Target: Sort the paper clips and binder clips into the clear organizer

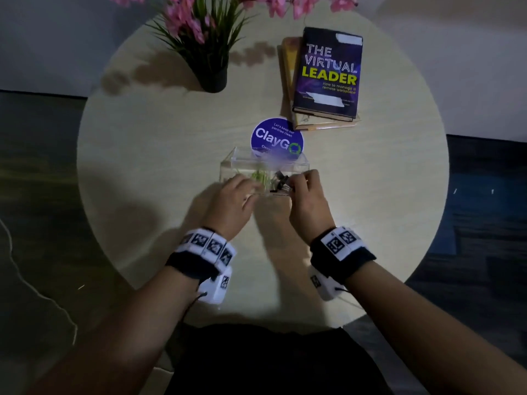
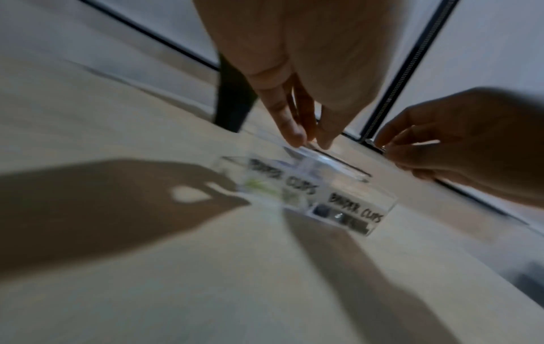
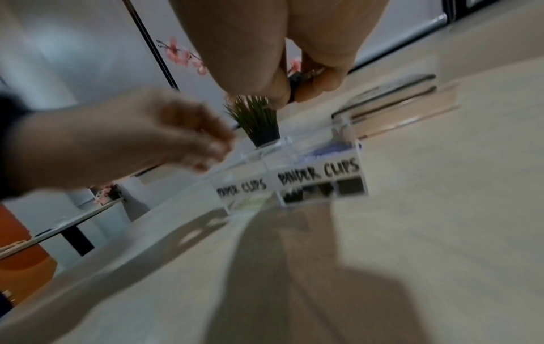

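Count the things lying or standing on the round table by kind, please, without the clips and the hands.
Books: 2
Potted plant: 1
Round blue sign: 1
Clear organizer: 1
Total: 5

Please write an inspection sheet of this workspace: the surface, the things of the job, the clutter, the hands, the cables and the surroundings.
Surface: round light wooden table, with shadows of the hands.
Job's things: clear organizer at the middle, two compartments labelled for paper clips and binder clips; green paper clips in the left one, black binder clips in the right one.
Clutter: potted plant with pink flowers; stack of books; round blue ClayGo sign behind the organizer.
Hands: left hand over the paper clip side, hold unclear from blur; right hand pinches a binder clip over the right compartment.
Cables: thin cords from both wrist cameras; white cord on the floor.
Surroundings: dark floor, pale wall.
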`<state>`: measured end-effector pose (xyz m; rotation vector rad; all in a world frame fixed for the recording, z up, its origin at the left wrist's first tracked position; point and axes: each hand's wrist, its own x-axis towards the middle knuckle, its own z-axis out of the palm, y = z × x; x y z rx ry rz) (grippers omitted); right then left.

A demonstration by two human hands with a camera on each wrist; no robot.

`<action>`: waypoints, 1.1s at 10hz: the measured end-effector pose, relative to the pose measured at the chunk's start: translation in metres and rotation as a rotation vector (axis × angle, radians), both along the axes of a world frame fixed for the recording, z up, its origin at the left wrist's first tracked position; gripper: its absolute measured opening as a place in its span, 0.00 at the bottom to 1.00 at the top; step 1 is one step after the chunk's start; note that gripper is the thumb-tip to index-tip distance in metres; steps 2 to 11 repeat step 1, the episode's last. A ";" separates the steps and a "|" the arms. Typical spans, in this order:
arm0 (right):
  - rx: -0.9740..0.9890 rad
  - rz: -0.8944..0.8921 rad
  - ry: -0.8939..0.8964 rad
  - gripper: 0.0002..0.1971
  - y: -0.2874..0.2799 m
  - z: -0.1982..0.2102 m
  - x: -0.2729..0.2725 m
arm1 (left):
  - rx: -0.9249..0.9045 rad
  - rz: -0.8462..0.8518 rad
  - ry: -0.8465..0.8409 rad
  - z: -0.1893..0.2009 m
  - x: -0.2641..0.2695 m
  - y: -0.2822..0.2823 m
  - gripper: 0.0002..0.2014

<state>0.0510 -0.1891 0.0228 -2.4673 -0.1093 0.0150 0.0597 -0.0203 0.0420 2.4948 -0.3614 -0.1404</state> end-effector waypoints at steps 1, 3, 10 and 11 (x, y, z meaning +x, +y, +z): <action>-0.162 0.035 0.084 0.16 0.005 -0.005 0.023 | 0.032 0.021 0.009 -0.012 -0.045 0.051 0.05; -0.162 0.035 0.084 0.16 0.005 -0.005 0.023 | 0.032 0.021 0.009 -0.012 -0.045 0.051 0.05; -0.162 0.035 0.084 0.16 0.005 -0.005 0.023 | 0.032 0.021 0.009 -0.012 -0.045 0.051 0.05; -0.162 0.035 0.084 0.16 0.005 -0.005 0.023 | 0.032 0.021 0.009 -0.012 -0.045 0.051 0.05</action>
